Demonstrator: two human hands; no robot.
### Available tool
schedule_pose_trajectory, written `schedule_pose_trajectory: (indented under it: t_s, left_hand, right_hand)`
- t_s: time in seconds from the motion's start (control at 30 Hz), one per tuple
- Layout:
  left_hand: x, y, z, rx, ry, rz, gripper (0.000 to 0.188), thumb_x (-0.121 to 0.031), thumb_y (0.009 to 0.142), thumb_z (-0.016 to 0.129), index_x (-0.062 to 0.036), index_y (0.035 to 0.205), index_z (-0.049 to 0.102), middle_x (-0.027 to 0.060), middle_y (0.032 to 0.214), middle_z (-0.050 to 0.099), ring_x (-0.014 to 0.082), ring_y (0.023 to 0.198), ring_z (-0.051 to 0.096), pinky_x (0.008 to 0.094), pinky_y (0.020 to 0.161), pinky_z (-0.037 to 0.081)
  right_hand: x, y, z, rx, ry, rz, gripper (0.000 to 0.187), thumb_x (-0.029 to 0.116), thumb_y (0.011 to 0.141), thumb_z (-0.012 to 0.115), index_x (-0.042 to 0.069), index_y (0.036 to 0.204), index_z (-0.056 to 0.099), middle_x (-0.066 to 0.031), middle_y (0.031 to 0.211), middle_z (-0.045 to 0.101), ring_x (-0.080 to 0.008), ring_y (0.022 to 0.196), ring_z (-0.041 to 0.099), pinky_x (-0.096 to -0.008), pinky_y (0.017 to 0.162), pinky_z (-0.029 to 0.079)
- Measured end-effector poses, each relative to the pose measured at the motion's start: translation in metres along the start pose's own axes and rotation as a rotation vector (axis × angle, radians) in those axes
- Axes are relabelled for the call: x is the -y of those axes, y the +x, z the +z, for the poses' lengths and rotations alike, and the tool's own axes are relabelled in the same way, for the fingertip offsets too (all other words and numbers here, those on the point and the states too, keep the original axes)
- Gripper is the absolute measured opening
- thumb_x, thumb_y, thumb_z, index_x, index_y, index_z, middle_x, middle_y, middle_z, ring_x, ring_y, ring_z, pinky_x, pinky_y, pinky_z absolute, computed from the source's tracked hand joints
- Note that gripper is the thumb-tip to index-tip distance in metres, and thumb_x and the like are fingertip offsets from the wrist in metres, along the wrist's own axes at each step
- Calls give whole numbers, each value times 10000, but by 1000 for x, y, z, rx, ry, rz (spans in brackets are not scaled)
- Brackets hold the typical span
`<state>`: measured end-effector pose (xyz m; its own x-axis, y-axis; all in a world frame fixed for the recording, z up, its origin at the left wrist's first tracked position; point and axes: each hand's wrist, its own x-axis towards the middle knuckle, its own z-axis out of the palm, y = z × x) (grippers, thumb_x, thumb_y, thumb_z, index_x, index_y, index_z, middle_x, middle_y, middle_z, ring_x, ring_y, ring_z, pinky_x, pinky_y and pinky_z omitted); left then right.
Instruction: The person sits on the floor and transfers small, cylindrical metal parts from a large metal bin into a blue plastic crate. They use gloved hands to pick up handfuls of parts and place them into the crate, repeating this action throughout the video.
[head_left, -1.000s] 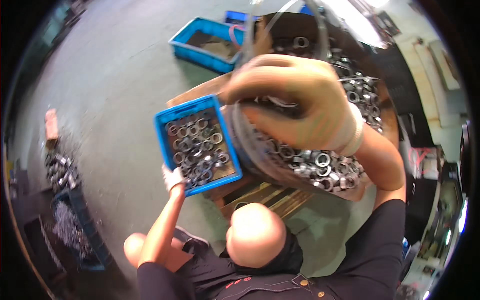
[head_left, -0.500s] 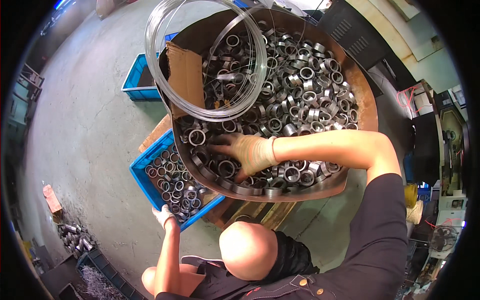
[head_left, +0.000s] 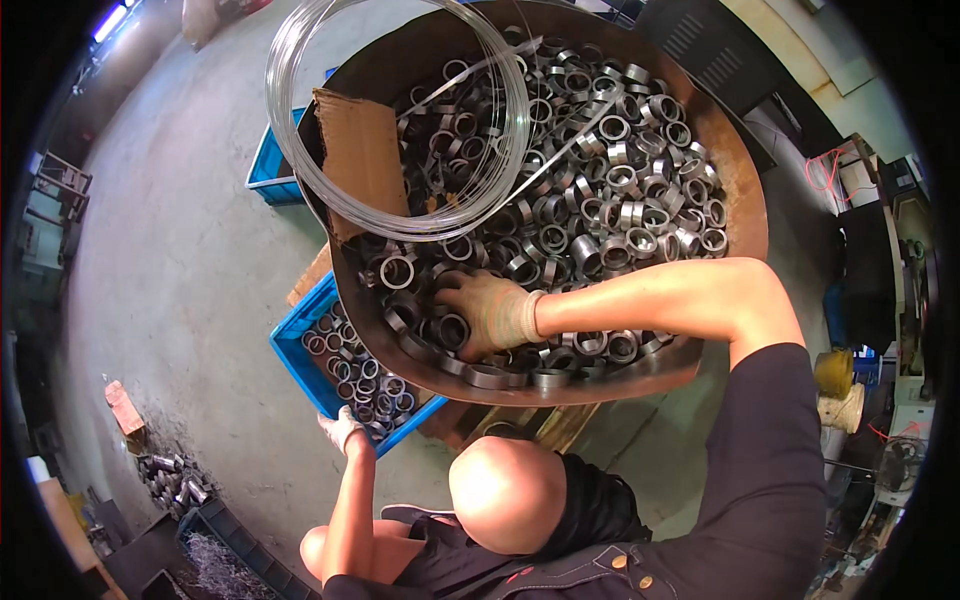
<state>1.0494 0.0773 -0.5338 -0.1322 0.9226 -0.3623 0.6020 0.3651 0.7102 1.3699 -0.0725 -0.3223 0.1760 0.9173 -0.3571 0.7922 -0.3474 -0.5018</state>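
My right hand (head_left: 492, 312), in a pale knitted glove, reaches into a large rusty metal bin (head_left: 742, 215) heaped with short steel rings (head_left: 620, 180). Its fingers bend down around rings near the bin's front left side; the fingertips are hidden in the heap. Below and left of the bin stands a blue plastic crate (head_left: 412, 425) that holds a layer of similar rings (head_left: 365, 385). Gloved as well, my left hand (head_left: 343, 430) grips the crate's near rim, with the fingers partly out of sight.
A coil of silvery wire (head_left: 400, 232) and a cardboard piece (head_left: 362, 150) rest at the bin's left side. Another blue crate (head_left: 270, 175) stands behind. Wooden pallet boards (head_left: 565, 425) show under the bin. On the floor at left lie a brick-like block (head_left: 124, 408) and metal scrap (head_left: 175, 482).
The view has shifted slightly. My right hand's fingers have drawn in toward the thumb among the rings. My left hand stays on the crate's rim.
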Motion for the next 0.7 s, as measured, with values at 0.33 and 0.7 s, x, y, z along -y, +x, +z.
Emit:
schedule_pose_trajectory:
  t_s: [0.33,0.7]
  left_hand:
    - [7,-2,3,22,6,-3,621,-141,844,648,-80,1418,419,163,1269,592,318,1099,600,421,984,441]
    - [1,-5,0,-1,12,-62,656,-131,794,649,-88,1409,427,176,1247,605,340,1090,609,436,973,453]
  right_hand:
    - [-10,2,-24,289,187,-122,822,317,575,781,84,1330,557,-228,1342,459,-399,1130,563,-429,948,493]
    - [5,10,-6,190,-21,-29,633,277,668,701,172,1289,633,-194,1322,517,-369,1192,547,-415,995,475]
